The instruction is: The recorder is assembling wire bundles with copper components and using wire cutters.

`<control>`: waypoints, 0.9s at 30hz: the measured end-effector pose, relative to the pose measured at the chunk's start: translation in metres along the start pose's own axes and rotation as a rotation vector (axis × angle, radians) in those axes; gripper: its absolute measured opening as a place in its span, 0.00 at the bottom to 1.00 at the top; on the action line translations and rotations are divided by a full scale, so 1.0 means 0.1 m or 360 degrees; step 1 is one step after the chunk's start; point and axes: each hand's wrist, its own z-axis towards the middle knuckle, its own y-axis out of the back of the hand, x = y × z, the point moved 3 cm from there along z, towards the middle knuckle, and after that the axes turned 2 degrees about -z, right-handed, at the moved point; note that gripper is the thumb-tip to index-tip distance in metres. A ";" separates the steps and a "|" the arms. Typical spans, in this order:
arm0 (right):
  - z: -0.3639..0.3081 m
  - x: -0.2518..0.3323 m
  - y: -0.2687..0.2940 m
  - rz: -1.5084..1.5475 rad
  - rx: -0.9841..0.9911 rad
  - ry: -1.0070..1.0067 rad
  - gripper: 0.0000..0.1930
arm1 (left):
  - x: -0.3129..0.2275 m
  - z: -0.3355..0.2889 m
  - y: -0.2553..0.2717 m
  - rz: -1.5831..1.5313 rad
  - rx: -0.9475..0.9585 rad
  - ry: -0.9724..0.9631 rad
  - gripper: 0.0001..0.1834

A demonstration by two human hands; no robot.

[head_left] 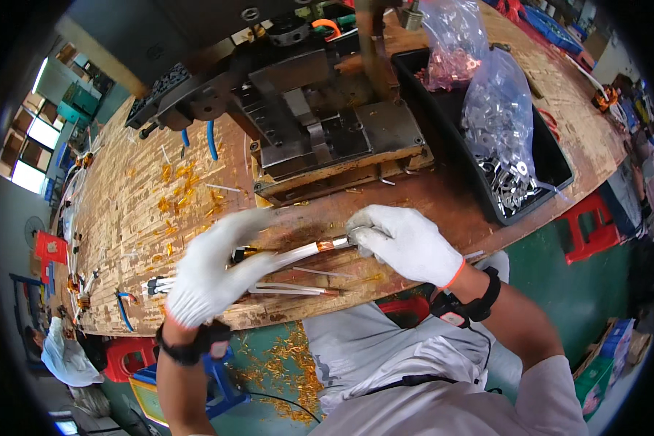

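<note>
My right hand point(410, 243), in a white glove, pinches a silver cable lug point(341, 241) at the end of a white cable point(296, 256). A band of copper point(325, 245) shows between the lug and the white covering. My left hand point(203, 272), also gloved, is smeared by motion at the cable's other side. Its thumb lies close to the cable and its fingers reach away from the thumb. Under the hands, more white wires with copper ends point(298, 290) lie on the wooden table point(109, 247).
Beyond my hands stands a dark metal press point(327, 134) on a yellowish base. To its right, a black tray point(495, 212) holds plastic bags of silver lugs point(507, 182) and copper-coloured parts point(454, 65). Copper scraps point(178, 189) litter the table. A red stool point(590, 227) stands at right.
</note>
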 end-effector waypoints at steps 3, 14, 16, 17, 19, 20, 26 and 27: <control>0.02 0.03 -0.06 -0.0095 -0.0083 0.0112 0.13 | 0.34 -0.59 0.32 0.0521 -0.0179 -0.0210 0.27; 0.02 -0.01 -0.06 -0.0144 -0.0049 0.0145 0.13 | 0.83 -0.81 0.13 0.0938 0.0002 -0.0072 0.36; 0.03 -0.01 -0.05 -0.0131 -0.0039 0.0139 0.13 | 0.87 -0.76 0.16 0.0936 0.0005 -0.0080 0.33; 0.05 0.00 -0.04 -0.0120 -0.0024 0.0149 0.13 | 0.85 -0.75 0.15 0.0875 -0.0019 -0.0066 0.31; 0.02 0.01 -0.04 -0.0059 0.0019 0.0079 0.13 | 0.83 -0.77 0.19 0.0822 0.0043 -0.0053 0.30; 0.00 0.01 -0.04 0.0006 0.0080 0.0003 0.13 | 0.80 -0.77 0.21 0.0764 0.0112 -0.0024 0.29; -0.07 0.00 0.17 0.0276 0.0208 -0.0048 0.13 | 0.65 -0.77 0.35 0.0312 0.0450 0.0033 0.33; -0.09 0.00 0.22 0.0441 0.0247 -0.0155 0.13 | 0.68 -0.75 0.36 0.0078 0.0581 0.0122 0.35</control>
